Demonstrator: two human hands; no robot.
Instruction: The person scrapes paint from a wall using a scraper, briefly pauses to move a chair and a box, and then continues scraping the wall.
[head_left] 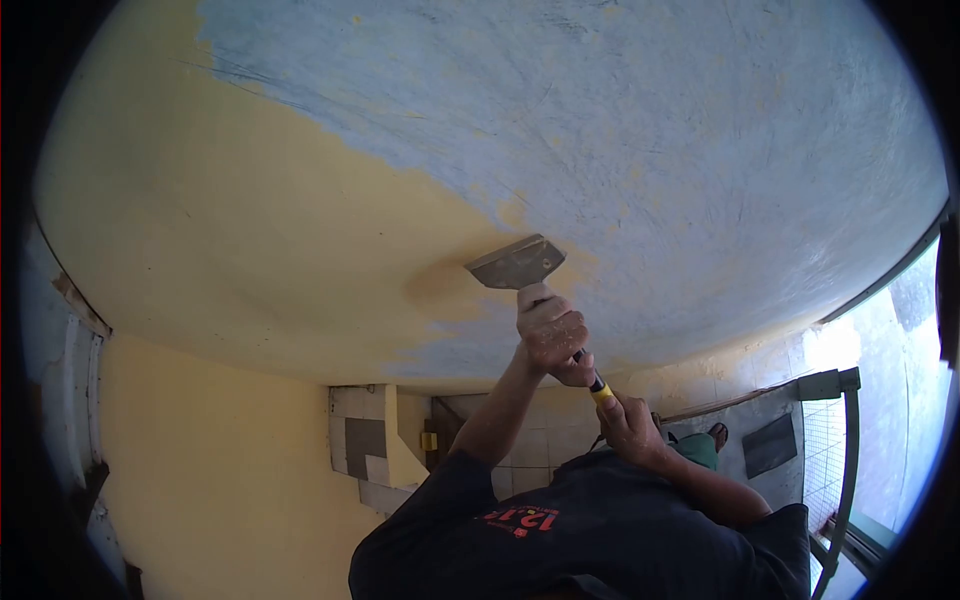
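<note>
A wide-bladed scraper [517, 263] with a black and yellow handle rests its blade against the wall, at the border between yellow paint [330, 230] and a bare blue-grey area [650, 150]. My left hand [552, 332] is wrapped round the upper part of the handle, just below the blade. Lower down, near the yellow end, my right hand [632, 428] grips the handle. Pale specks cover the back of my left hand.
A tiled ledge [362, 430] is below the wall at centre left. At the right stand a metal rail [850, 470] and wire mesh [822, 450] beside a bright opening. A sandalled foot [718, 434] shows near a dark floor patch [769, 446].
</note>
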